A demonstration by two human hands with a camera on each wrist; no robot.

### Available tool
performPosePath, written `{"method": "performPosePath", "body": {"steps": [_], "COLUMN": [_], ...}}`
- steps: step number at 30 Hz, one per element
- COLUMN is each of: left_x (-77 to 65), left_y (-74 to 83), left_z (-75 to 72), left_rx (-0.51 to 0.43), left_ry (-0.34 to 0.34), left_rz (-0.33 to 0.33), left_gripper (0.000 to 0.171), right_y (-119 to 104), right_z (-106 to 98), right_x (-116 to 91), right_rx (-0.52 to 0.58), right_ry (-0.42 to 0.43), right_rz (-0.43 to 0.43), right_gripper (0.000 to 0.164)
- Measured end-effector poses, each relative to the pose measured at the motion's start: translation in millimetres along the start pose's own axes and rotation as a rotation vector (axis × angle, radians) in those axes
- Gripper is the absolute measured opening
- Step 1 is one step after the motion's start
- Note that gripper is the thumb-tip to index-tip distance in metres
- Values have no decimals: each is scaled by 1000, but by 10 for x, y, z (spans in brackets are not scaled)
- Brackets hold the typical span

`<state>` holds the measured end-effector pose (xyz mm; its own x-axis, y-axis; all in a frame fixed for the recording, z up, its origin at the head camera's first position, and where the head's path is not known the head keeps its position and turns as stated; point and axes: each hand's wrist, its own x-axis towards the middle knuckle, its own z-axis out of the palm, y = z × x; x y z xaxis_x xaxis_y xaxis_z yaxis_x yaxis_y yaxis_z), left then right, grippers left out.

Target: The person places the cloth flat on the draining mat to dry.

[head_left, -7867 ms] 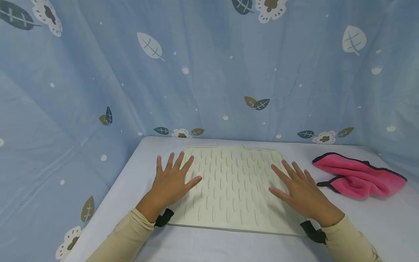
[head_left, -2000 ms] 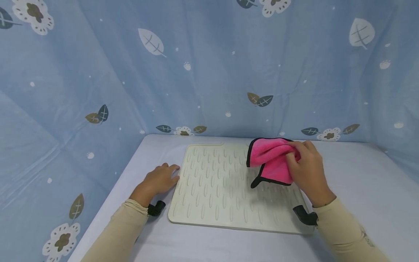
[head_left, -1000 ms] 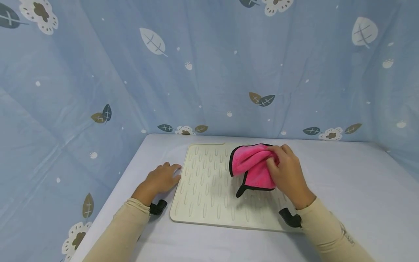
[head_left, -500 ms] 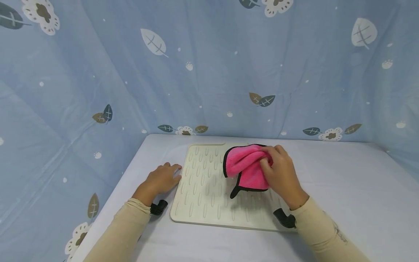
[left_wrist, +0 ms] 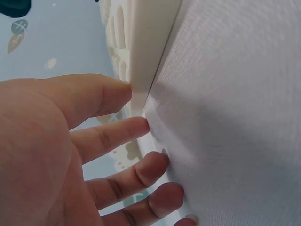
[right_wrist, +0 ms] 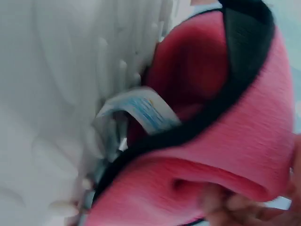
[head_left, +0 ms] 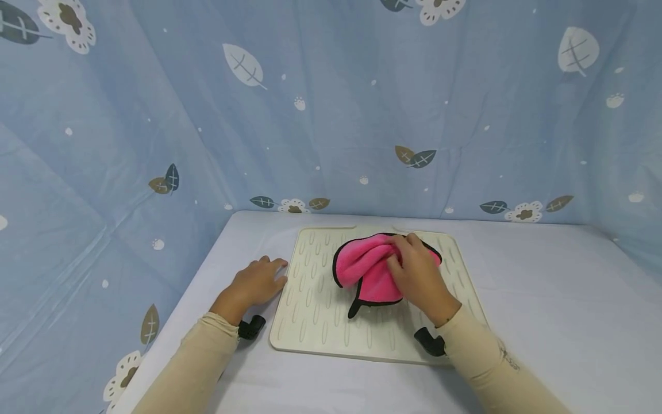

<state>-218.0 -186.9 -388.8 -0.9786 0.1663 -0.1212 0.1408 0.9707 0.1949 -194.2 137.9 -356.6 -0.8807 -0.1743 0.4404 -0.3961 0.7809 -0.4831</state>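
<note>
A pink cloth (head_left: 380, 279) with black edging and a black loop is bunched in my right hand (head_left: 416, 276), which pinches it from above over the middle of the cream ridged mat (head_left: 320, 339). The cloth sits close over the ridges. In the right wrist view, a white label (right_wrist: 148, 113) sticks out from the cloth's fold (right_wrist: 244, 136). My left hand (head_left: 253, 284) rests at the mat's left edge. In the left wrist view, its thumb touches the side of the mat (left_wrist: 146, 47), and the loosely bent fingers (left_wrist: 153, 169) lie along the white table surface.
A white cover (head_left: 543, 299) is spread on the table around the mat. Behind and to the left hangs a blue curtain (head_left: 320, 115) printed with leaves and flowers. A black wrist mount (head_left: 429, 341) juts out below my right wrist, over the mat's front part.
Earlier the cloth lay right of the mat and both hands were spread over it. My right hand has gripped the cloth and moved it leftward across the mat; my left moved to the left edge.
</note>
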Motion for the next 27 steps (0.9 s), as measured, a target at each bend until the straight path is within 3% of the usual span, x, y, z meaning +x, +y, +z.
{"method": "performPosePath", "body": {"steps": [5, 9, 16, 21, 27], "left_x": [4, 12, 6, 8, 12], "left_y": [25, 23, 8, 5, 15], "left_z": [1, 8, 14, 6, 12], "left_rx": [-2, 4, 17, 20, 18], "left_ry": [-7, -9, -15, -10, -8], "left_rz": [3, 2, -3, -3, 2], "left_gripper": [48, 47, 48, 48, 48], "right_y": [12, 54, 141, 203, 213], "right_z": [40, 21, -59, -53, -85], "right_x": [-39, -102, -275, -338, -391], "right_rx": [-59, -91, -153, -209, -220], "right_ry": [-205, -293, -357, -371, -363], "right_rz": [4, -34, -169, -254, -187], "right_gripper": [32, 38, 54, 56, 57]}}
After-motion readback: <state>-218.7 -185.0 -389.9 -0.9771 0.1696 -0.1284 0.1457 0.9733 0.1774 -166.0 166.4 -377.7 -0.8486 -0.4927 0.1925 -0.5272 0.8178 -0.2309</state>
